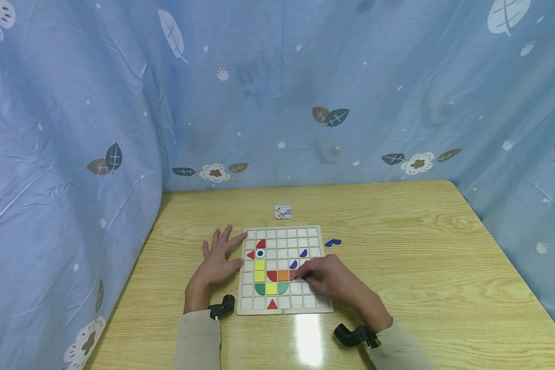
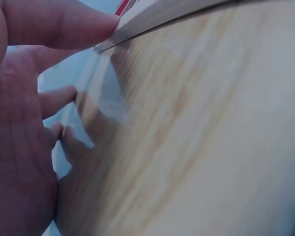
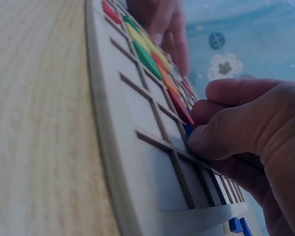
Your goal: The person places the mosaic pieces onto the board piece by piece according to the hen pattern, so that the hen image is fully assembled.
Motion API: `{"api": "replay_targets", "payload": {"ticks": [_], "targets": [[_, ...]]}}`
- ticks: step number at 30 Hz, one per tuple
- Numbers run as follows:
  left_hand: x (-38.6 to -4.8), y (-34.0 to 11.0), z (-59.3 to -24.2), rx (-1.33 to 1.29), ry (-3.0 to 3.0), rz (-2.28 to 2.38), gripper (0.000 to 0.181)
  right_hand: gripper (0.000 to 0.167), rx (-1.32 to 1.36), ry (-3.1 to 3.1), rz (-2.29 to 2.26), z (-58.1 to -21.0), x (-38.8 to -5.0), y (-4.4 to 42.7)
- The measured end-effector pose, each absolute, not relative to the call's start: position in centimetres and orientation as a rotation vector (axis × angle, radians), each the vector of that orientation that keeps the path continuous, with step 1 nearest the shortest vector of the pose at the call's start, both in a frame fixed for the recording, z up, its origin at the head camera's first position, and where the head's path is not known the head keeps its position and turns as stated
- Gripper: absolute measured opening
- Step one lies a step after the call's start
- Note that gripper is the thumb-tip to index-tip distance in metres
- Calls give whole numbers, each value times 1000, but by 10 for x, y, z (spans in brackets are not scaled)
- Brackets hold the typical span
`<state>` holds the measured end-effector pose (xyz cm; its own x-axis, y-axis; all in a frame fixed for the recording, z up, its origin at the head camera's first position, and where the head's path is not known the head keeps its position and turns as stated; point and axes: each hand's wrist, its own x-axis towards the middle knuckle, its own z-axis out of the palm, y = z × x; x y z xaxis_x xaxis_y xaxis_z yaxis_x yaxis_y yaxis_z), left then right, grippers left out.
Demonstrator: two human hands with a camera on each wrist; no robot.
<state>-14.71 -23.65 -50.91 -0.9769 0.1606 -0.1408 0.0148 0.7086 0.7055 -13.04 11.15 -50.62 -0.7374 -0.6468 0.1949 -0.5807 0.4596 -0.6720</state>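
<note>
A wooden grid board (image 1: 296,303) holds flat coloured pieces, among them a red triangle (image 1: 272,304), an orange square (image 1: 283,276), a yellow square (image 1: 271,289) and a round eye piece (image 1: 260,254). With fingers spread, my left hand (image 1: 216,264) rests on the table, its thumb and index finger touching the board's left edge. My right hand (image 1: 334,279) is over the board's right part. Between its thumb and fingers it pinches a small blue piece (image 3: 189,129), mostly hidden, beside the red piece at the row's end. Blue half-rounds (image 1: 303,253) lie in cells just beyond.
Two loose blue pieces (image 1: 333,242) lie on the table (image 1: 398,231) off the board's right edge. Behind the board is a small pattern card (image 1: 283,212). A blue printed curtain (image 1: 277,92) hangs along the table's back and sides.
</note>
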Motion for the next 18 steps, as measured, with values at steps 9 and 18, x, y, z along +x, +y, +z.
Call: {"api": "replay_targets", "payload": {"ticks": [9,18], "targets": [[-147,-237,-510,149,2715,1148,75,39,-1095,2626,-1156,-505,-128,113],[-147,-237,-509,154,2719,1151,75,41,-1147,2631,-1156,-508,-127,112]]}}
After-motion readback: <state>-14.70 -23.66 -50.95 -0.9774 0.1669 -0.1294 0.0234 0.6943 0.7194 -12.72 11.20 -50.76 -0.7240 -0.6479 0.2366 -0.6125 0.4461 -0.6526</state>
